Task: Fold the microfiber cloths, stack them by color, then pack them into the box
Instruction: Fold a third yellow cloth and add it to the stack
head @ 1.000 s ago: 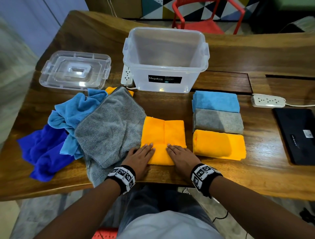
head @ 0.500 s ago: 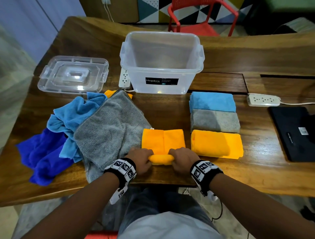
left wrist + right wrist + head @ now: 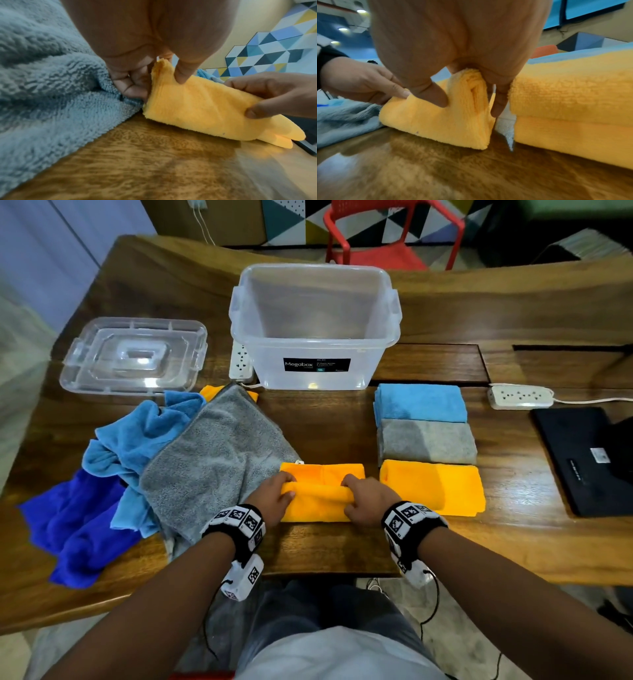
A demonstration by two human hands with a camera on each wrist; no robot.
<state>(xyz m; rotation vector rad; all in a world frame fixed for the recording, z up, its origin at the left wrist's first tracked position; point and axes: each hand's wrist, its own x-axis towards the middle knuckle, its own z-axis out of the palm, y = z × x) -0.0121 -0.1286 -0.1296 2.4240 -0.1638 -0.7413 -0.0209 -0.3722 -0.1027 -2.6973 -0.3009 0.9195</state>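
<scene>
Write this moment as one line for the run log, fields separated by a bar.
step: folding orange cloth | left hand: pinches near edge | right hand: pinches near edge | box: holds no cloths | folded stacks: three

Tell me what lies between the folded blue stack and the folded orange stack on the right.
A folded grey cloth lies between the folded blue stack and the folded orange stack, touching both; the head view shows it.

The box (image 3: 313,337) stands behind the cloths (image 3: 219,453) (folded stacks (image 3: 424,436) right), its lid (image 3: 133,356) apparently leftward.
</scene>
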